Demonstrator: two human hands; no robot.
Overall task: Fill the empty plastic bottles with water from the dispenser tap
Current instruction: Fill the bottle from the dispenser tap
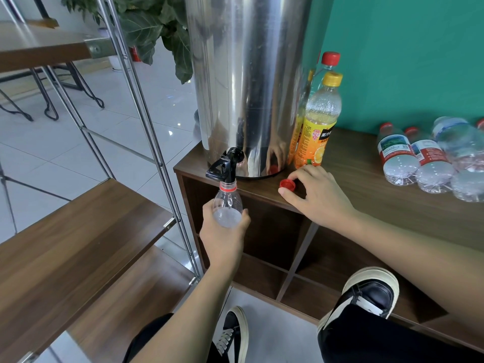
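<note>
A tall steel water dispenser (248,82) stands on the wooden cabinet (366,189), its black tap (225,163) jutting over the front edge. My left hand (222,234) grips a clear uncapped plastic bottle (227,205) with a red neck ring, its mouth right under the tap. My right hand (317,195) rests on the cabinet top with thumb and forefinger pinching the red cap (287,184). Several clear bottles with red caps (429,161) lie on their sides at the right.
An orange juice bottle (318,121) with a yellow cap and another red-capped bottle (328,62) stand beside the dispenser against the green wall. A metal-framed wooden shelf (86,231) is at my left. My shoes (372,292) are below, by the cabinet's cubbyholes.
</note>
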